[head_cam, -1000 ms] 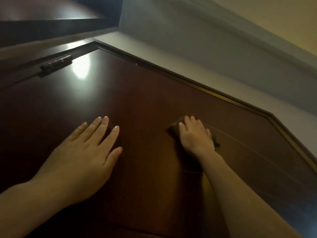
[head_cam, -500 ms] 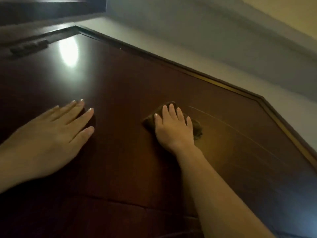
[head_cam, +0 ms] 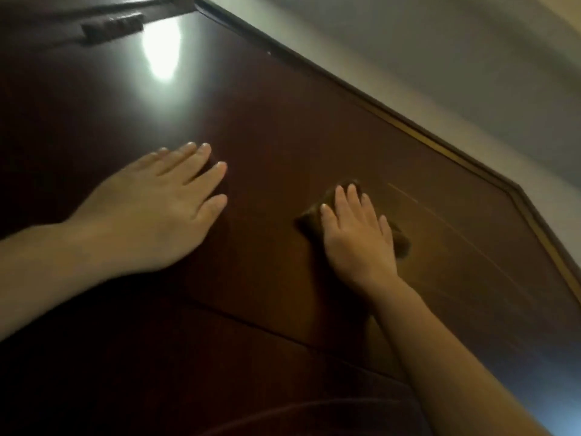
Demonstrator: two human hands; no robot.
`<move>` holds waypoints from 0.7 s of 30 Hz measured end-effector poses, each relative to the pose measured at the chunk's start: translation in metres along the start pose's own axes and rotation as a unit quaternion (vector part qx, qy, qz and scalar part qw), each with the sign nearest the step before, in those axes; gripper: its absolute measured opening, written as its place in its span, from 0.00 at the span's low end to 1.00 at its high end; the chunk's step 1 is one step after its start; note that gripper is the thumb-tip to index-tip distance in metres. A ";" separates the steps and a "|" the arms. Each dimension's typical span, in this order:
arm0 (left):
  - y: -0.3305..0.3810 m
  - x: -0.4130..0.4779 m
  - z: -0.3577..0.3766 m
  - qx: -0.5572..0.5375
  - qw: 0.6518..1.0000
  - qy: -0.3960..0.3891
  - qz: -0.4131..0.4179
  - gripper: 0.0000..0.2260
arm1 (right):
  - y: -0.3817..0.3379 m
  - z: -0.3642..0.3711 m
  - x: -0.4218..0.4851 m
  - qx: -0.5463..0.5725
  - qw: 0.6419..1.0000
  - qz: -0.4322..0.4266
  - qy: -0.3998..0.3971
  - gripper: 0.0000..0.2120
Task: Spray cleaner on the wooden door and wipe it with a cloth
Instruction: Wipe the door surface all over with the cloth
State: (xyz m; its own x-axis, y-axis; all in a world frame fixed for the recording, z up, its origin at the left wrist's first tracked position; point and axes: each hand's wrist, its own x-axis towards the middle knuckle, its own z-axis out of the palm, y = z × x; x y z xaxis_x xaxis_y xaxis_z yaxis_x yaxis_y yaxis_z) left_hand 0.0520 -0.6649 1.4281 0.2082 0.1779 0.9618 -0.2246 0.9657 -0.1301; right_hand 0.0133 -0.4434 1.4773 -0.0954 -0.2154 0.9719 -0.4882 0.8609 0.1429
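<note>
Right hand (head_cam: 358,237) lies flat, fingers nearly straight, and presses a small brown folded cloth (head_cam: 317,212) against the dark glossy wooden door (head_cam: 283,127). This cloth sits under the palm and fingers; its edges show beyond the fingertips, at the thumb side and at the little-finger side. Left hand (head_cam: 160,209) rests open on the same door, fingers straight, well apart from the cloth, holding nothing. One dark hinge (head_cam: 113,26) sits near the door's top corner.

The glossy dark reddish-brown wooden door (head_cam: 283,127) carries a bright white glare patch (head_cam: 162,48) and thin pale diagonal streaks (head_cam: 440,215). The folded brown cloth (head_cam: 309,217) nearly matches it; the plain wall (head_cam: 440,58) is greyish white
</note>
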 end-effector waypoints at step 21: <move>0.012 0.009 -0.011 -0.021 0.996 -0.079 -0.040 0.25 | -0.010 0.006 -0.028 -0.003 0.999 -0.044 0.024 0.27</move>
State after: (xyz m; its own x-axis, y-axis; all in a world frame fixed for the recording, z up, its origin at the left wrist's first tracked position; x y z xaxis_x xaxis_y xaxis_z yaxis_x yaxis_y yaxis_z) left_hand 0.0616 -0.6498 1.4322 0.0698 0.0712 0.9950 -0.1723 0.9833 -0.0582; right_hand 0.0155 -0.4493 1.4472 -0.0095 -0.2683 0.9633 -0.4880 0.8420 0.2298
